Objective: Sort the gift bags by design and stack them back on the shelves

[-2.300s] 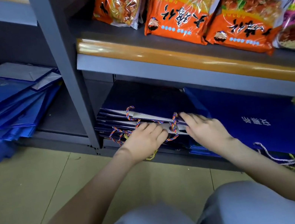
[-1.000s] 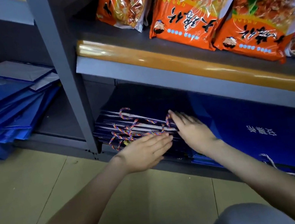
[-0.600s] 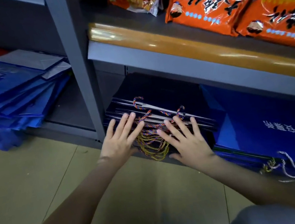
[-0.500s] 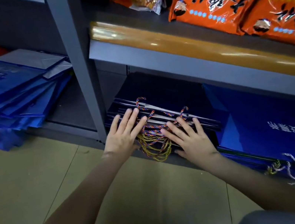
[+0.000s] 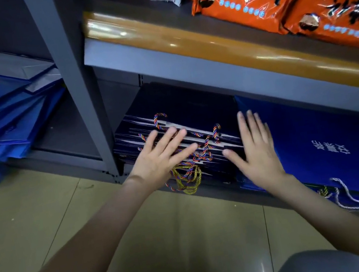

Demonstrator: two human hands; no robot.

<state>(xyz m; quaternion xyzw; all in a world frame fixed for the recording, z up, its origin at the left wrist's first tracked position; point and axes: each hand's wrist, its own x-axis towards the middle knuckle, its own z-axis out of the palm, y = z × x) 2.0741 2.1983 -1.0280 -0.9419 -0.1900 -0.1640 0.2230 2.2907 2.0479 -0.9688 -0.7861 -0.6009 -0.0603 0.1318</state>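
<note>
1. Since half a second before, the right hand (image 5: 255, 154) had slid to the right, off the front of the navy gift bags (image 5: 183, 106) to their right-hand edge. The left hand (image 5: 163, 160) had barely shifted.
2. Both hands were flat, with fingers straight and spread, and gripped nothing. The left pressed on the stack's front edge over the multicoloured rope handles (image 5: 202, 153). The right, slightly blurred, lay along the seam between that stack and the royal-blue gift bags (image 5: 316, 136).
3. The navy bags lay flat in one stack at the left end of the right bay, just beside the grey upright post (image 5: 74, 82). Their front edges were fanned out, and gold rope handles (image 5: 188, 179) spilled over the shelf lip.
4. The royal-blue bags, with white lettering, lay flat against them, a white cord handle (image 5: 355, 201) trailing out in front.
5. These two designs seemed sorted and shelved, with only the squaring-up of the navy stack unfinished.
6. The slumped pile of blue bags (image 5: 3, 113) on the bottom shelf (image 5: 63, 131) of the left bay probably remained to be tidied.
</note>
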